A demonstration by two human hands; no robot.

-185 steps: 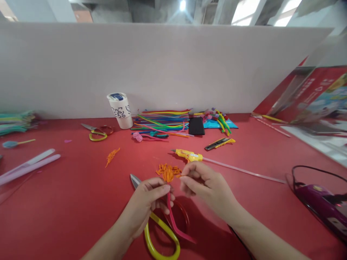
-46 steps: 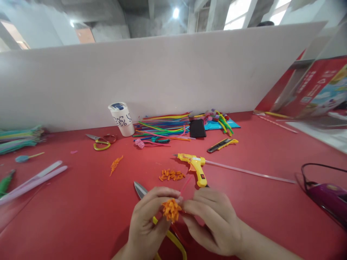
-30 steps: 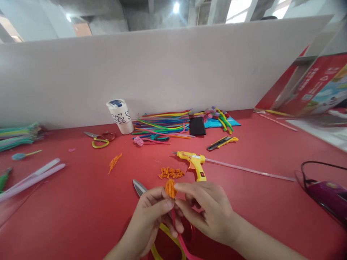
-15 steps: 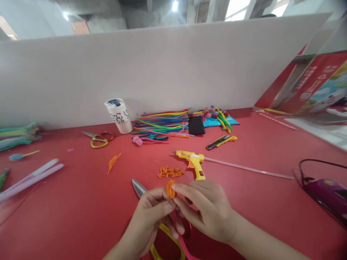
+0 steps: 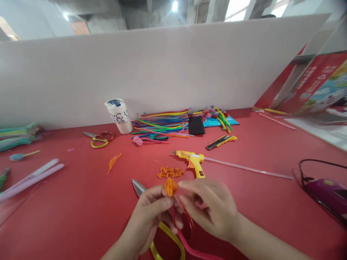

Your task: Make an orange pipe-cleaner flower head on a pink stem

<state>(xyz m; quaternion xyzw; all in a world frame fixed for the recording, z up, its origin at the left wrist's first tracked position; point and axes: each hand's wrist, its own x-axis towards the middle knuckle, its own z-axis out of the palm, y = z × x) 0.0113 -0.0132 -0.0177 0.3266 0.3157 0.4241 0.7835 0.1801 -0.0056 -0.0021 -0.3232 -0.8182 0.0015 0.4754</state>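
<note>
Between the thumb and fingers of my left hand (image 5: 154, 211) is an orange pipe-cleaner flower head (image 5: 170, 186), its loops bunched together. A pink pipe cleaner (image 5: 189, 249) runs down from under it, past my palm and toward the bottom edge. Just right of the flower head, my right hand (image 5: 210, 207) has thumb and forefinger apart with nothing visible between them. Large scissors (image 5: 170, 236) with yellow and red handles lie beneath both hands, partly hidden. Beyond the flower head sits a small pile of short orange pieces (image 5: 170, 172).
A yellow glue gun (image 5: 193, 159) with a long glue stick (image 5: 249, 169) lies ahead, a utility knife (image 5: 221, 142) behind it. Farther back are a white tumbler (image 5: 119, 115), colourful pipe cleaners (image 5: 162, 122) and a black phone (image 5: 196, 125). Smaller scissors (image 5: 100, 139) rest at left.
My right fingers have come off the orange flower head and moved slightly right, opening. My left hand still holds it, tipped a little left.
</note>
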